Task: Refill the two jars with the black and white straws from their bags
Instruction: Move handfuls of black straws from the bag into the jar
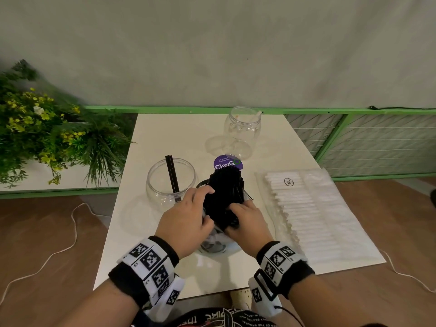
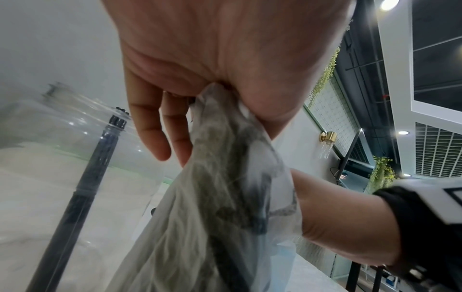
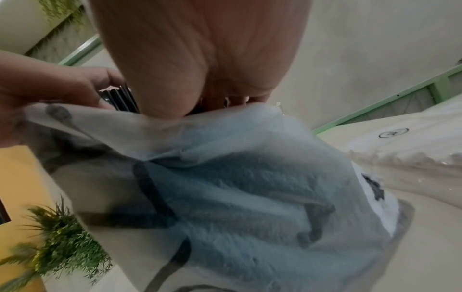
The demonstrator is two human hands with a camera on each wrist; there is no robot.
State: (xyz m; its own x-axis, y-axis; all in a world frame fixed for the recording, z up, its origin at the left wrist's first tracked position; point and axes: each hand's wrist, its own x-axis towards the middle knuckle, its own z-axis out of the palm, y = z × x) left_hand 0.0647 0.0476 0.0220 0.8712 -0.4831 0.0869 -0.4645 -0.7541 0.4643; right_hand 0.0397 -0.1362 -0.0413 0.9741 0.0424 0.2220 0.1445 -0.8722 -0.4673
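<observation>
- Head view, worktop point(image 1: 165, 267): carries everything listed below.
- Bag of white straws point(image 1: 313, 208): flat at the right, untouched.
- Near jar point(image 1: 171, 182): left of both hands, holding a few black straws.
- Far jar point(image 1: 243, 131): at the back, almost empty.
- Black-straw bag point(image 1: 212, 244): left hand point(image 1: 188, 220) grips its film.
- Bundle of black straws point(image 1: 226, 197): half out of the bag; right hand point(image 1: 247, 223) curls round its lower end, just right of the near jar.
- Risk, as a judgement: the loose bundle may fan and spill if the film snags during pulling.
</observation>
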